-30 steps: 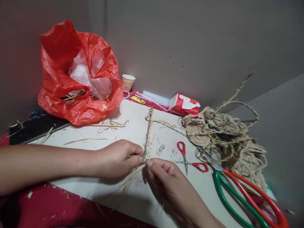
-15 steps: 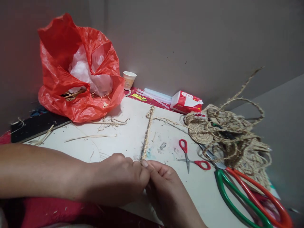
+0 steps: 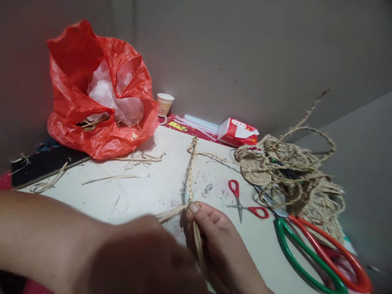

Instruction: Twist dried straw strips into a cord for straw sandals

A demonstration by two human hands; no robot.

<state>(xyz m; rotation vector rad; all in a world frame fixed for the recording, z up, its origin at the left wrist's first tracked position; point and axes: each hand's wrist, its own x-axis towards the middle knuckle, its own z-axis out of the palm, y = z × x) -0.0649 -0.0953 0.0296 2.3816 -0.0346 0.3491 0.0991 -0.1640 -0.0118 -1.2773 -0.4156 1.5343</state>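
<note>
A thin braid of dried straw (image 3: 191, 173) runs across the white tabletop toward me. My right hand (image 3: 219, 239) pinches its near end between thumb and fingers. Loose straw strands (image 3: 198, 245) hang down from that pinch, and another strand (image 3: 172, 213) stretches off to the left, passing behind my left hand. Low in the view, my left hand (image 3: 143, 257) is smeared by motion, its fingers hidden. The braid's far part leads to a heap of braided straw cord (image 3: 306, 175) on the right.
Small red-handled scissors (image 3: 240, 204) lie spread right of the braid. Large scissors with green and orange handles (image 3: 324, 261) lie beyond. At the back are a red plastic bag (image 3: 128, 141), a paper cup (image 3: 165, 104) and a tissue pack (image 3: 237, 132). Straw scraps (image 3: 114, 177) litter the left.
My left hand has drawn away from the pinch point, down and nearer to me. Loose strands now show there. My right hand keeps its grip on the braid.
</note>
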